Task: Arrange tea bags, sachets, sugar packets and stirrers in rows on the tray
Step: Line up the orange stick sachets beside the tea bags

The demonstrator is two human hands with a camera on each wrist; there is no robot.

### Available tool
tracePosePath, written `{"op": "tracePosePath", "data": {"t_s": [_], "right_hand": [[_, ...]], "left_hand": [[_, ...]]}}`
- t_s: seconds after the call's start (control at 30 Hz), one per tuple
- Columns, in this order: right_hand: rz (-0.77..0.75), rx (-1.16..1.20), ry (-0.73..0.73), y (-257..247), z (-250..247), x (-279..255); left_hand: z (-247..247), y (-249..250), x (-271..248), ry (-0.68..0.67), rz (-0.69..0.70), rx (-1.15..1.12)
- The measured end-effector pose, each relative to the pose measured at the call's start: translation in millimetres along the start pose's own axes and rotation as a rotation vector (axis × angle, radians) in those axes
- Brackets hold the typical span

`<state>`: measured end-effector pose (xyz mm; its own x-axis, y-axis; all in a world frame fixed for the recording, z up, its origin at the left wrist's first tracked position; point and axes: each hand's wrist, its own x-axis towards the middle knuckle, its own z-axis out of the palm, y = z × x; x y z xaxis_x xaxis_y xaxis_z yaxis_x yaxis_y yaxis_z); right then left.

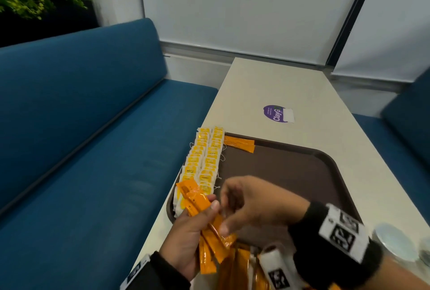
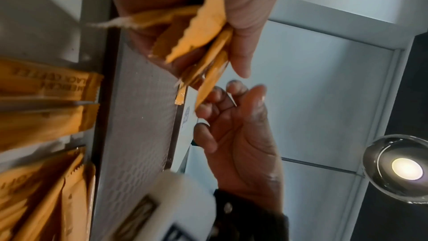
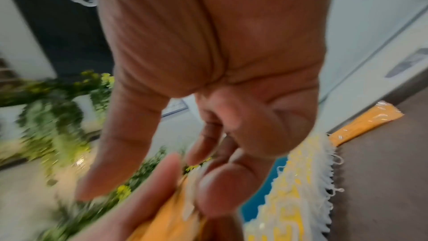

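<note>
1. Head view, left of centre: two neat rows of tea bags (image 1: 204, 157) run along the left edge of the brown tray (image 1: 290, 168), overlapping like shingles — that part of the job looks finished.
2. Just right of the top of those rows, one orange sachet (image 1: 239, 143) lies across the tray's upper left corner. It seems to be the first of a new row, so the sachets have only just been started.
3. Lower left of the frame, the left hand (image 1: 186, 241) has its fingers and thumb wrapped round a fanned bunch of orange sachets (image 1: 204, 217), held above the tray's near left corner.
4. Lower centre, the right hand (image 1: 251, 201) reaches into that bunch with curled fingers and the thumb at the sachets. From the left wrist camera its fingertips (image 2: 203, 107) touch one sachet's end, but I cannot tell if it is truly pinched yet.
5. Bottom edge of the frame, more orange sachets in a loose pile (image 1: 237, 264) wait their turn.
6. Most of the tray to the right is bare brown — I see no sugar packets or stirrers laid out, so by my reckoning well over half the work remains.
</note>
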<state>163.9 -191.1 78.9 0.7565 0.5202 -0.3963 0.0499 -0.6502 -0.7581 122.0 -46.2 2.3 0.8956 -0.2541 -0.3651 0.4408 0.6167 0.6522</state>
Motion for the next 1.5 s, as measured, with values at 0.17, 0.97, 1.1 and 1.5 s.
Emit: {"op": "tracePosePath", "data": {"t_s": [0.17,0.97,1.1,1.5], "right_hand": [[-0.041,-0.147,0.261,0,39,-17],[0.1,0.53,0.326,28,38,-23],[0.111,0.488,0.523,34,11,-13],[0.469,0.216,0.646,109,-107,114]], "left_hand": [[7,-6,-1,0.026,0.027,0.02],[4,-3,5,0.118,0.102,0.228],[0,0,8,0.175,0.098,0.2],[-6,4,16,0.206,0.066,0.199]]}}
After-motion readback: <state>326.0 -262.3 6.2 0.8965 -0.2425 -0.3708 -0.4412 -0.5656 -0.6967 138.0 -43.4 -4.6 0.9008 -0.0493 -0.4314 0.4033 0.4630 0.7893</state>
